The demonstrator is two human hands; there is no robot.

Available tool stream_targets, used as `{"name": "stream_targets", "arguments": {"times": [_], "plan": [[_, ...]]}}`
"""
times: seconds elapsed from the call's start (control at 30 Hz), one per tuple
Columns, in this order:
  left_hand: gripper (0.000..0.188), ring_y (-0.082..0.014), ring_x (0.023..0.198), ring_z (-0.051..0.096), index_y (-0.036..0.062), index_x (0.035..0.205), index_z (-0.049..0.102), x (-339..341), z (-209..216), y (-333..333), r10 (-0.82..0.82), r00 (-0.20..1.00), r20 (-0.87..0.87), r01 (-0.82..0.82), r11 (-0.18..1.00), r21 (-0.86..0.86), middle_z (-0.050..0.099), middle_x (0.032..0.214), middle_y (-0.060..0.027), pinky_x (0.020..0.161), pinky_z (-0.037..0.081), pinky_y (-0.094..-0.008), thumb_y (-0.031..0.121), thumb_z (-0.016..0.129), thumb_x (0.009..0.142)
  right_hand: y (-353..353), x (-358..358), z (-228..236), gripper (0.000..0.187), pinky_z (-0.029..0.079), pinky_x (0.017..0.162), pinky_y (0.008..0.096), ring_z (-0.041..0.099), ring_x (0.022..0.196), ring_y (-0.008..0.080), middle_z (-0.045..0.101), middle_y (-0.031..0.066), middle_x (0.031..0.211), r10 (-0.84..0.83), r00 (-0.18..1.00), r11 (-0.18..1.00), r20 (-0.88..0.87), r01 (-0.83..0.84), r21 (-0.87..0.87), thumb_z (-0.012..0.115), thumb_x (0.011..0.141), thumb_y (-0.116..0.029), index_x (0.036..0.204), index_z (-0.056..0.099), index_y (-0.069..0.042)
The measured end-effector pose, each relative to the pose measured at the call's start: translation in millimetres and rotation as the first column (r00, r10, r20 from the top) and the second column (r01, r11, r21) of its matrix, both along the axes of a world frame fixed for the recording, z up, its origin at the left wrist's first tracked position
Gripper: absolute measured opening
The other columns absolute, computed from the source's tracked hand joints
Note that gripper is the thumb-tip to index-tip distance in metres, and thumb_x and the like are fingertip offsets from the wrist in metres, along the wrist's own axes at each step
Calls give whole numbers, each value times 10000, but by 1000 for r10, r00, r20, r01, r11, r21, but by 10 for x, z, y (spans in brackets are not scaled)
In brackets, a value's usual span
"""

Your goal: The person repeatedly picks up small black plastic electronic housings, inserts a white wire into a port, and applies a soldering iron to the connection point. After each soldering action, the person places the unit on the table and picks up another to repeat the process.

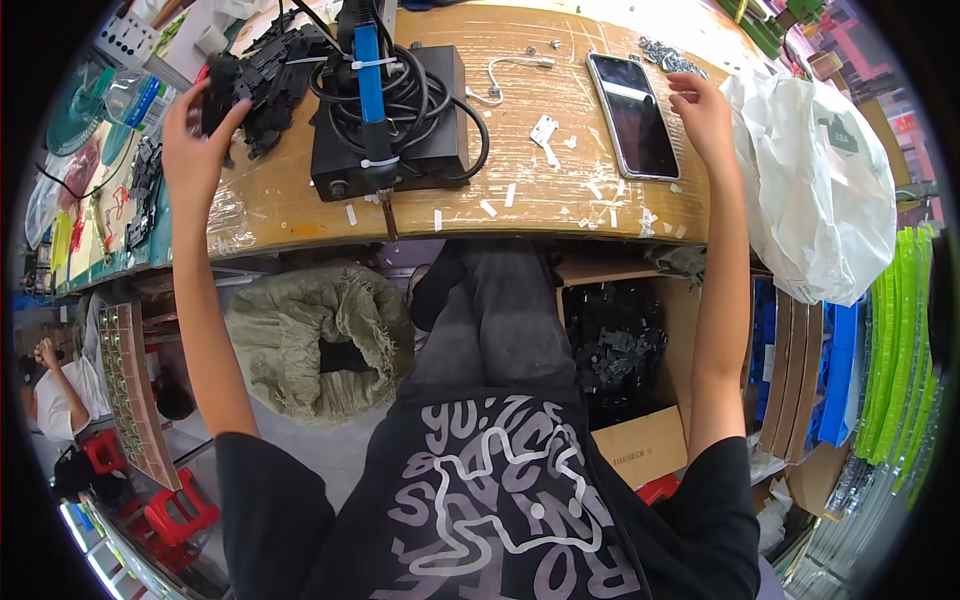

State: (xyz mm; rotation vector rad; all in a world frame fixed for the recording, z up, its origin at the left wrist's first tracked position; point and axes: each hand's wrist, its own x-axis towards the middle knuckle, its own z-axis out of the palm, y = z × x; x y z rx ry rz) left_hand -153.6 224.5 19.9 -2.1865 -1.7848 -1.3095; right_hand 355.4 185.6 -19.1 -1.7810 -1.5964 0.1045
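My left hand (pixel 196 140) reaches to the far left of the table, thumb and fingers curved around a blurred black plastic part (pixel 217 95). Beside it lies a heap of black plastic parts (pixel 275 85). At the far right, my right hand (pixel 706 115) is beside a phone (pixel 635 120) with a dark screen. Its fingers curl toward the thumb near a small pile of shiny metal pieces (pixel 668 56); whatever is between the fingertips is too small to make out.
Between my hands, a black box (pixel 440 95) carries coiled cable and a blue-handled tool (pixel 369 90) whose tip overhangs the table edge. A white bag (pixel 815 180) bulges at the right. Below are an open sack (pixel 260 350) and a carton (pixel 640 440) holding black parts.
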Motion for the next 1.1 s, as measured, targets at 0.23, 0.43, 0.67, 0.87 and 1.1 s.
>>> {"name": "stream_targets", "arguments": {"times": [0.23,0.43,0.67,0.87,1.1], "plan": [[508,-154,786,500,-33,1123,418,-287,-285,-1056,-111,759,641,324,919,-225,500,914,-81,716,414,-261,225,641,746,552,157,35,297,468,602,252,571,739,156,591,71,845,70,978,949,-199,-127,-289,496,713,3,980,607,-67],[770,-138,632,491,-19,1095,420,-229,-586,-1649,11,483,875,510,809,-292,466,781,-42,590,408,-270,492,707,595,872,132,137,218,489,468,249,561,557,131,585,80,727,15,994,921,-112,-58,-386,626,730,-163,877,606,-4],[590,-111,532,422,91,1099,366,129,-793,-1905,213,110,971,702,675,-227,375,754,-17,338,409,-212,177,727,639,1093,52,197,148,489,466,246,574,527,146,581,89,610,15,991,856,134,57,-513,681,634,-80,715,599,12],[640,-104,622,499,66,1046,276,490,-814,-2014,172,245,954,774,558,-299,459,915,-82,500,434,-199,-30,723,598,1090,88,181,108,490,475,255,584,527,147,590,98,595,14,989,858,149,65,-510,653,627,-49,699,606,17],[574,-163,602,558,97,963,217,795,-854,-2195,139,43,989,821,559,-114,458,904,-152,472,492,-250,-82,659,643,954,187,68,173,470,566,229,580,582,119,608,60,671,16,996,941,93,16,-337,620,650,-47,816,630,-2]]}}
